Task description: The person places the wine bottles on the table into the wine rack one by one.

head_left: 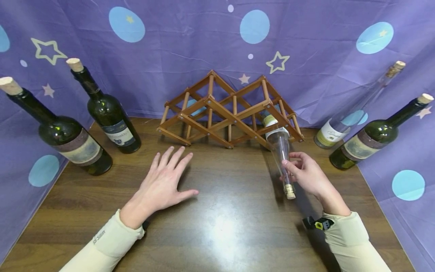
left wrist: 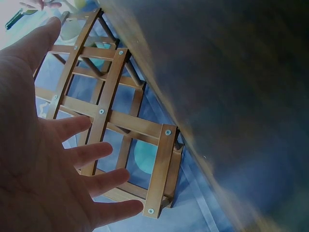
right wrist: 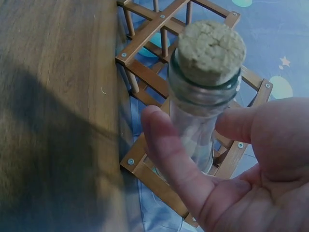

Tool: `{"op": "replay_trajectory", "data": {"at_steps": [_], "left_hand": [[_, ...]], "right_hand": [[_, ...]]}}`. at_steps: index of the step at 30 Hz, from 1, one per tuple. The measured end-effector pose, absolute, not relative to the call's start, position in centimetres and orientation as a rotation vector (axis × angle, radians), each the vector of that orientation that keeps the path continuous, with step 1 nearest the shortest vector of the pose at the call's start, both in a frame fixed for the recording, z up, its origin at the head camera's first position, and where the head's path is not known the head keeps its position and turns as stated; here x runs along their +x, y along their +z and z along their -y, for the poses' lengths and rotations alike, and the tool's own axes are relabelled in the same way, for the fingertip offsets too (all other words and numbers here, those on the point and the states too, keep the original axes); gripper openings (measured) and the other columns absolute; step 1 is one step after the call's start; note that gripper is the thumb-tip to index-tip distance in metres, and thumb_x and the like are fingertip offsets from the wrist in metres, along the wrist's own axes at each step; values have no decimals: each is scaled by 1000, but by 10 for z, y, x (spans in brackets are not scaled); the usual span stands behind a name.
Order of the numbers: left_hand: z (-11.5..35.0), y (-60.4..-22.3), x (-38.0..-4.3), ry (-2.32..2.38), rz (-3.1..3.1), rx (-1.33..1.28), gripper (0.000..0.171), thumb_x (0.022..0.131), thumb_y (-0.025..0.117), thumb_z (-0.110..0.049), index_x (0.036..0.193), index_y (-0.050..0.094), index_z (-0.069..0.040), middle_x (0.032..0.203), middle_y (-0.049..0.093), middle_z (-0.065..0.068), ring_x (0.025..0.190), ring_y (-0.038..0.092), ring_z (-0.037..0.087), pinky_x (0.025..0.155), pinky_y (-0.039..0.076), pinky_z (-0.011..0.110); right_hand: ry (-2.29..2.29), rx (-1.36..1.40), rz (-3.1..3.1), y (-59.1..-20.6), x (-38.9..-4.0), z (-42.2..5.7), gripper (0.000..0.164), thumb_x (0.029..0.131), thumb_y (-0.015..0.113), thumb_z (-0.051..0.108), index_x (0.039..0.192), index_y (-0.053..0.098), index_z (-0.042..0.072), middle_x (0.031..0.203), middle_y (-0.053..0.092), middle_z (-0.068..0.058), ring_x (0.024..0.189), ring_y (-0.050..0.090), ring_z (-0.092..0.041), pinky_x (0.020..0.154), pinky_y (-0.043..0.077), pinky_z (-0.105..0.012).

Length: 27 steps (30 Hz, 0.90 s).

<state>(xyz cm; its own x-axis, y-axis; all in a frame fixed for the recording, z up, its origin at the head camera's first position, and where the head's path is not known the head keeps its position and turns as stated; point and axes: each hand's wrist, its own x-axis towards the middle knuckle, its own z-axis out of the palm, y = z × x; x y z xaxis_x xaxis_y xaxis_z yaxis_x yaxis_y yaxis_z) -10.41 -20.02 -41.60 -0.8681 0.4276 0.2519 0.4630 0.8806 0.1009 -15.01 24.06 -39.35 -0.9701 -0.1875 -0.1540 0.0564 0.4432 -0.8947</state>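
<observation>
A clear glass bottle (head_left: 281, 145) with a cork stopper lies tilted, its labelled base end inside the right-hand opening of the wooden folding wine rack (head_left: 234, 122). Its neck points toward the front of the table, and my right hand (head_left: 310, 177) holds it there, thumb on top and fingers around the side. In the right wrist view the cork (right wrist: 212, 53) faces the camera, with the rack behind it. My left hand (head_left: 163, 185) is spread wide, holding nothing, in front of the rack's left end. Its straight fingers overlap the rack slats (left wrist: 101, 112) in the left wrist view.
Two dark green corked bottles, one labelled (head_left: 117, 132) and one nearer (head_left: 78, 147), stand at the left. At the right stand another clear bottle (head_left: 331, 134) and a green bottle (head_left: 363, 145). A purple patterned cloth (head_left: 190, 37) rises behind the wooden table (head_left: 217, 181).
</observation>
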Motion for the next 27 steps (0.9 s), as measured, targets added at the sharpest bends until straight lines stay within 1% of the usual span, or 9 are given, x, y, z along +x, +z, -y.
{"op": "replay_trajectory", "data": {"at_steps": [7, 16, 21, 27], "left_hand": [[200, -416, -104, -237, 2828, -678, 112, 79, 76, -78, 164, 41, -13, 169, 32, 18, 153, 28, 49, 116, 25, 77], [200, -416, -104, -231, 2837, -675, 114, 78, 76, -80, 164, 41, -14, 169, 32, 18, 153, 27, 49, 117, 25, 75], [200, -416, -103, -223, 2841, -673, 114, 79, 74, -82, 164, 40, -14, 170, 31, 17, 154, 27, 49, 117, 25, 75], [200, -416, -104, -221, 2836, -676, 113, 79, 74, -80, 164, 40, -13, 170, 31, 18, 154, 26, 48, 117, 26, 76]], "right_hand": [[-1561, -120, -2478, -394, -154, -238, 60, 111, 59, 20, 151, 32, -16, 109, 71, -32, 78, 78, -28, 69, 63, -32], [-1634, -108, -2432, -395, -157, -236, 60, 112, 56, 18, 151, 29, -18, 114, 65, -35, 83, 78, -39, 72, 65, -36], [-1619, -103, -2443, -396, -158, -237, 61, 112, 56, 21, 151, 29, -17, 115, 65, -35, 81, 78, -33, 72, 65, -35], [-1519, -67, -2531, -395, -157, -241, 66, 111, 59, 29, 151, 33, -16, 112, 69, -29, 77, 74, -17, 71, 64, -30]]}}
